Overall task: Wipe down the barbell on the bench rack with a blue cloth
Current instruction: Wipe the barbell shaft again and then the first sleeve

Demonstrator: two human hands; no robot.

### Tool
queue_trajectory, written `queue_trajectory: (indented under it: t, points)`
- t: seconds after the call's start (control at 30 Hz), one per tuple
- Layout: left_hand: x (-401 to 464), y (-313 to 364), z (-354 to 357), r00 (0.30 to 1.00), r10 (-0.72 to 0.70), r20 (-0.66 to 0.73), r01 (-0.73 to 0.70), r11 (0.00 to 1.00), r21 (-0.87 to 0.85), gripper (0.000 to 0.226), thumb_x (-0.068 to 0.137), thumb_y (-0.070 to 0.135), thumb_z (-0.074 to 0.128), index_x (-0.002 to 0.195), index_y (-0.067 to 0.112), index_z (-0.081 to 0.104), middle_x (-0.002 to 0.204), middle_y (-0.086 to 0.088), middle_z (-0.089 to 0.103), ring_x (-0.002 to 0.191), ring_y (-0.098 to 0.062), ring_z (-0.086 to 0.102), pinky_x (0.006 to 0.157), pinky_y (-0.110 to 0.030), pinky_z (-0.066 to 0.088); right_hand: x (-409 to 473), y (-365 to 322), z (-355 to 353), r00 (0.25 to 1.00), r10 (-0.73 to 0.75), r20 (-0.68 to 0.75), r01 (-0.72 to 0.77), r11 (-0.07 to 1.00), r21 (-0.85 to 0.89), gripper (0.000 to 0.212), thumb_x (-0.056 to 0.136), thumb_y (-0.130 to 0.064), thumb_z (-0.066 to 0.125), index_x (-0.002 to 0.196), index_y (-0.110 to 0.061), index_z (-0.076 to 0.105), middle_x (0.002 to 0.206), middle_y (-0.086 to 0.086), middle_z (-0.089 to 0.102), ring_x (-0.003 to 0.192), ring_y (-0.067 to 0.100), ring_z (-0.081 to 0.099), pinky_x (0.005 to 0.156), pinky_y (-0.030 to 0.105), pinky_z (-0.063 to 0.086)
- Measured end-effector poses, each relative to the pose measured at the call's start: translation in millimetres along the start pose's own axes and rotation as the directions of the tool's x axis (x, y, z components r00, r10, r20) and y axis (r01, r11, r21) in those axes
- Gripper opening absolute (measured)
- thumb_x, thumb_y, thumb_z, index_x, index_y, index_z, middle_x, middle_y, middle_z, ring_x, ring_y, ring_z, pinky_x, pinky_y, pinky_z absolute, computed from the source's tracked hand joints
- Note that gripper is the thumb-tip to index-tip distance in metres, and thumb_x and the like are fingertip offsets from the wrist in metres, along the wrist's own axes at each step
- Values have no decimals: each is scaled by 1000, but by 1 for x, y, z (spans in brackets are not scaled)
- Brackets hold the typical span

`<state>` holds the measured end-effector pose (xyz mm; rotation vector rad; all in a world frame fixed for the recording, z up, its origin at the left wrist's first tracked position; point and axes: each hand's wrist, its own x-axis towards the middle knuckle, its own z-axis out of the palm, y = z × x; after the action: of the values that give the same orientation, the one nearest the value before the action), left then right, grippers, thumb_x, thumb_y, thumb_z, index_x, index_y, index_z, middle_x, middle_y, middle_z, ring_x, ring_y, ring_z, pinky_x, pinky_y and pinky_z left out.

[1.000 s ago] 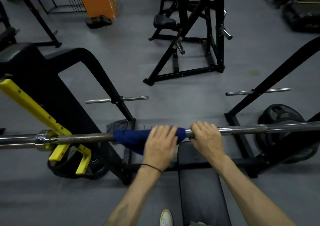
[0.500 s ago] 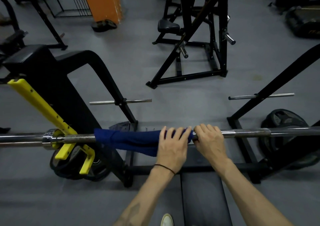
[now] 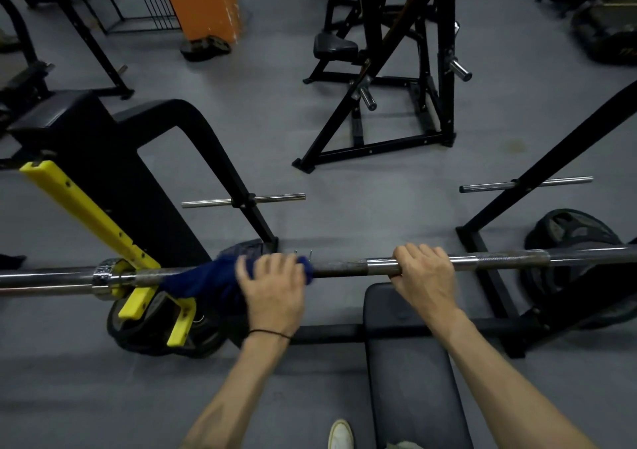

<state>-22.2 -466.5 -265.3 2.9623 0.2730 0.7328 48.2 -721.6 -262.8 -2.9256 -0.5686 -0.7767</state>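
A long steel barbell [image 3: 344, 268] runs across the lower middle of the frame from edge to edge, its left part resting in a yellow plastic hook [image 3: 103, 228] of the black bench rack [image 3: 193, 159]. A dark blue cloth [image 3: 206, 279] is wrapped over the bar left of centre, between the yellow hook and the bare dark middle stretch of the shaft. The left hand [image 3: 272, 286] lies on top of the cloth's right end, fingers curled forward over cloth and bar together and gripping both; the hand is blurred, and the cloth bunches and hangs a little below the bar to its left. A thin black band circles that wrist. The right hand [image 3: 424, 273] sits well apart to the right of centre, fingers wrapped over the bare shiny steel, clenched around the barbell just where the polished section meets the knurled part. Below the bar, between the forearms, is a black padded bench [image 3: 410, 362]. A black weight plate [image 3: 572, 235] leans at the right edge of the frame, and another lies on the grey floor under the yellow hook. A white shoe toe [image 3: 340, 435] shows at the bottom edge. An orange pillar [image 3: 203, 0] stands at the upper left. No brand, label or writing can be read on the bar, cloth or rack.
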Motion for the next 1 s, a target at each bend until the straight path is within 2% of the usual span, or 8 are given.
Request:
queue_trajectory:
  t: [0.17, 0.3, 0.4, 0.47, 0.5, 0.67, 0.83, 1.0]
  points:
    - [-4, 119, 5, 972, 230, 55, -219, 962, -162, 29, 100, 37, 43, 120, 24, 59, 101, 2, 59, 95, -25, 56, 108, -59, 34, 8, 8, -3, 989, -73, 130, 72, 997, 8, 42, 44, -4, 86, 64, -15, 52, 54, 3, 54, 46, 29, 54, 48, 33, 38]
    - [-1, 74, 7, 929, 370, -11, -366, 914, -177, 46, 102, 39, 47, 139, 13, 57, 124, -7, 61, 110, -28, 57, 106, -46, 38, 23, 9, -16, 943, -114, 312, 136, 989, -49, 37, 54, -36, 91, 63, -16, 61, 56, 5, 63, 47, 30, 63, 44, 27, 42]
    - [-5, 16, 1, 979, 197, 45, -186, 966, -179, 52, 104, 41, 41, 143, 9, 53, 139, -13, 55, 131, -29, 48, 117, -45, 32, 56, 9, -36, 728, -47, 684, 46, 999, 20, 22, 76, -40, 69, 80, -18, 67, 77, 2, 68, 78, 33, 68, 60, 30, 43]
    - [-7, -18, -8, 988, 128, 88, -117, 985, -123, 51, 105, 45, 36, 134, 9, 58, 133, -13, 59, 131, -32, 49, 120, -48, 29, 69, 10, -43, 542, -48, 839, -43, 995, 85, 18, 72, -34, 68, 75, -17, 63, 71, -2, 61, 75, 28, 62, 57, 28, 41]
    - [-6, -35, -11, 991, 107, 84, -100, 992, -75, 49, 105, 45, 36, 127, 9, 62, 127, -14, 61, 127, -34, 51, 120, -51, 27, 72, 9, -45, 531, -57, 846, -60, 993, 105, 17, 72, -33, 68, 72, -18, 60, 68, -3, 57, 72, 26, 59, 55, 26, 37]
    - [5, -19, -15, 994, -83, 70, 80, 996, 43, 37, 101, 39, 40, 99, 17, 70, 101, -7, 67, 114, -39, 53, 117, -62, 21, 64, 10, -45, 612, -62, 789, -29, 994, 101, 20, 72, -32, 65, 66, -18, 52, 63, -3, 52, 69, 28, 54, 53, 30, 32]
    - [-1, 104, 2, 979, 189, 74, -178, 975, -130, 32, 101, 43, 43, 113, 25, 66, 95, 2, 62, 94, -26, 56, 110, -58, 34, 58, 8, -41, 669, -75, 740, 3, 995, 98, 22, 80, -41, 62, 73, -21, 56, 91, 9, 73, 90, 34, 68, 69, 30, 41]
    - [0, 69, -1, 953, 298, 63, -290, 950, -114, 40, 102, 44, 45, 131, 22, 62, 108, -1, 61, 102, -27, 58, 99, -50, 43, 51, 13, -36, 709, -61, 703, 32, 998, 54, 18, 80, -40, 62, 80, -22, 59, 93, 8, 74, 90, 33, 69, 67, 30, 42]
